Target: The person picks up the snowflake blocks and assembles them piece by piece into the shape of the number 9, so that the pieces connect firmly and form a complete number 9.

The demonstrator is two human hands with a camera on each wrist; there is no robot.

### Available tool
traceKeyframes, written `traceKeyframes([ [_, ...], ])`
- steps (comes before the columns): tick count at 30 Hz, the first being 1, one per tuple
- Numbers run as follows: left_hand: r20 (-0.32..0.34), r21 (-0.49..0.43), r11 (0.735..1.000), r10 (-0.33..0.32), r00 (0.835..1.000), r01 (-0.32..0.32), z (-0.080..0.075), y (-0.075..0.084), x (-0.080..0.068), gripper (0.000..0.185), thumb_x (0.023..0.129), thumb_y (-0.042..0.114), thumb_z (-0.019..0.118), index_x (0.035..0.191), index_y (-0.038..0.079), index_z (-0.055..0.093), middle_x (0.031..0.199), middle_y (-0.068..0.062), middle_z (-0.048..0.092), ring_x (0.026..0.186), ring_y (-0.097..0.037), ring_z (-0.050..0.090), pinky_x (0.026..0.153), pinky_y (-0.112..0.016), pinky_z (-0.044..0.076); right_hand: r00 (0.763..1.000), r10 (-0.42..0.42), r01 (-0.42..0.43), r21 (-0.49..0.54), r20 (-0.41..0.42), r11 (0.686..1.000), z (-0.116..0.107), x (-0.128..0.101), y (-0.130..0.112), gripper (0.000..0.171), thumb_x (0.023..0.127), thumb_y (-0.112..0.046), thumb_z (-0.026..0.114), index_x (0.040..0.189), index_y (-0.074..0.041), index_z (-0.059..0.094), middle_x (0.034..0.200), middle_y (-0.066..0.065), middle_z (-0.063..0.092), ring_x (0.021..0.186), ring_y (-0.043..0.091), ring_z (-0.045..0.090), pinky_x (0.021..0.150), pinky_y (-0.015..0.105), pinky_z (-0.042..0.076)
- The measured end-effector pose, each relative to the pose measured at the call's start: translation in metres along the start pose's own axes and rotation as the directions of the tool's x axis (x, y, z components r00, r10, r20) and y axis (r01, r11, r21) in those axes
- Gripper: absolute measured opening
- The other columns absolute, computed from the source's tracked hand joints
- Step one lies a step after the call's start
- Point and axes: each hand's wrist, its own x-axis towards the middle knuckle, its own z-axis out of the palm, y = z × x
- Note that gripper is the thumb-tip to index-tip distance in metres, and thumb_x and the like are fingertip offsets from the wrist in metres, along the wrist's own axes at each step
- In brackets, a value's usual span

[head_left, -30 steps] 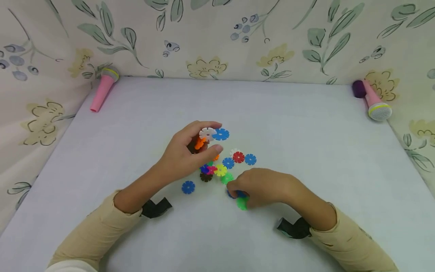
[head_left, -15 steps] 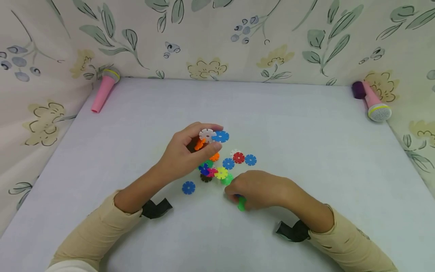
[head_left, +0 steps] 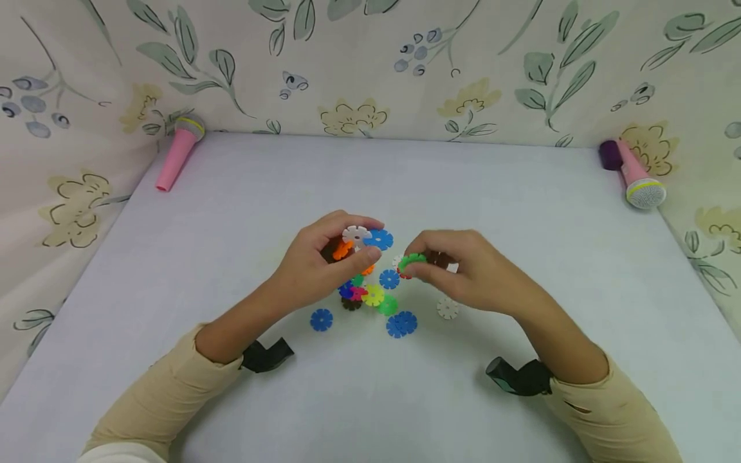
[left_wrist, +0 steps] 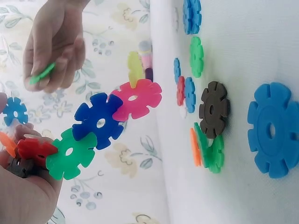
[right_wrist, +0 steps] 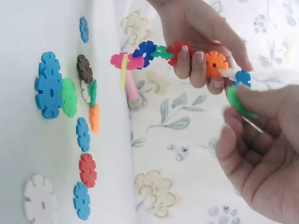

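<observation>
My left hand [head_left: 324, 263] holds a chain of interlocked plastic snowflake discs. Blue [head_left: 379, 240] and white [head_left: 356, 236] discs stick out between its thumb and fingers. From the other side of the hand hang green [left_wrist: 71, 154], dark blue [left_wrist: 98, 122], pink [left_wrist: 137, 99] and yellow [left_wrist: 135, 69] discs. My right hand [head_left: 469, 270] pinches a loose green disc [head_left: 412, 260] by thumb and fingers, tilted. In the right wrist view that disc sits close to the chain's blue end. Part of the chain is hidden in the left palm.
Loose discs lie on the white table [head_left: 347, 399]: a blue one [head_left: 321, 319], two overlapping blue ones [head_left: 402, 324], a white one [head_left: 448, 308], a light green one [head_left: 388, 305]. Pink toy microphones stand by the back left [head_left: 176, 154] and right [head_left: 637, 170] corners, before a floral cloth [head_left: 370, 64].
My right hand has lifted the green disc off the table and carried it up beside the chain's blue end. Two blue discs and a white one are uncovered. The left hand has barely moved.
</observation>
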Motion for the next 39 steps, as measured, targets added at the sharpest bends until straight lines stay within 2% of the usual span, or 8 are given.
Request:
traceKeyframes([
  [2, 0.005, 0.007, 1.0, -0.001, 1.0, 0.001, 0.001, 0.001, 0.0, 0.031, 0.092, 0.013, 0.073, 0.123, 0.012, 0.069, 0.088, 0.001, 0.053, 0.06, -0.02, 0.043, 0.051, -0.029, 0.035, 0.996, -0.011, 0.009, -0.03, -0.088, 1.0, -0.003, 0.0, -0.001, 0.018, 0.089, 0.003, 0.072, 0.102, -0.01, 0.07, 0.086, -0.012, 0.064, 0.069, 0.011, 0.057, 0.062, 0.027, 0.052],
  [5, 0.009, 0.023, 1.0, 0.0, 1.0, 0.0, 0.002, 0.001, 0.0, 0.031, 0.092, 0.014, 0.073, 0.123, 0.013, 0.07, 0.086, 0.001, 0.052, 0.06, -0.02, 0.042, 0.051, -0.029, 0.034, 0.991, 0.007, -0.013, -0.044, -0.136, 0.999, -0.005, -0.001, -0.003, 0.016, 0.089, 0.003, 0.073, 0.1, -0.009, 0.072, 0.082, -0.012, 0.064, 0.067, 0.011, 0.057, 0.062, 0.027, 0.052],
  [10, 0.022, 0.042, 0.999, 0.015, 1.0, -0.016, 0.005, 0.0, -0.001, 0.03, 0.092, 0.014, 0.074, 0.122, 0.012, 0.07, 0.085, 0.002, 0.052, 0.062, -0.019, 0.043, 0.05, -0.029, 0.035, 0.988, 0.053, -0.055, -0.014, -0.145, 0.998, -0.002, -0.002, -0.006, 0.011, 0.089, -0.002, 0.075, 0.095, -0.011, 0.074, 0.077, -0.012, 0.066, 0.06, 0.009, 0.057, 0.059, 0.027, 0.054],
  [16, 0.052, 0.008, 1.0, 0.023, 0.998, -0.023, 0.009, -0.001, -0.003, 0.032, 0.091, 0.011, 0.074, 0.123, 0.011, 0.07, 0.086, 0.003, 0.055, 0.06, -0.018, 0.045, 0.049, -0.03, 0.037, 0.983, 0.047, -0.049, -0.005, -0.176, 0.999, 0.002, -0.001, -0.007, 0.012, 0.087, 0.0, 0.077, 0.093, -0.009, 0.073, 0.076, -0.009, 0.066, 0.056, 0.007, 0.058, 0.056, 0.027, 0.055],
  [25, 0.076, -0.019, 0.999, 0.033, 0.997, -0.032, 0.013, -0.003, -0.005, 0.033, 0.092, 0.009, 0.072, 0.126, 0.008, 0.068, 0.089, 0.002, 0.057, 0.069, -0.016, 0.054, 0.054, -0.029, 0.046, 0.979, 0.036, -0.049, -0.06, -0.199, 0.997, 0.006, -0.001, -0.01, 0.01, 0.085, -0.001, 0.079, 0.09, -0.008, 0.075, 0.073, -0.011, 0.063, 0.056, 0.007, 0.054, 0.053, 0.026, 0.051],
  [32, 0.065, -0.032, 0.998, 0.05, 0.997, -0.048, 0.015, -0.005, -0.005, 0.035, 0.092, 0.008, 0.072, 0.127, 0.007, 0.067, 0.092, 0.002, 0.059, 0.071, -0.017, 0.053, 0.055, -0.028, 0.045, 0.982, 0.025, -0.045, -0.101, -0.189, 0.994, 0.005, -0.002, -0.011, 0.008, 0.085, -0.003, 0.08, 0.088, -0.008, 0.074, 0.07, -0.013, 0.061, 0.057, 0.008, 0.053, 0.052, 0.026, 0.048],
  [39, 0.085, -0.052, 0.998, 0.022, 0.996, -0.017, 0.02, -0.009, -0.007, 0.034, 0.093, 0.007, 0.071, 0.127, 0.006, 0.067, 0.09, 0.001, 0.057, 0.066, -0.018, 0.052, 0.055, -0.028, 0.044, 0.982, 0.099, -0.104, -0.024, -0.163, 0.994, 0.007, 0.0, -0.012, 0.008, 0.085, 0.0, 0.079, 0.086, -0.006, 0.074, 0.066, -0.009, 0.058, 0.054, 0.011, 0.053, 0.049, 0.026, 0.048],
])
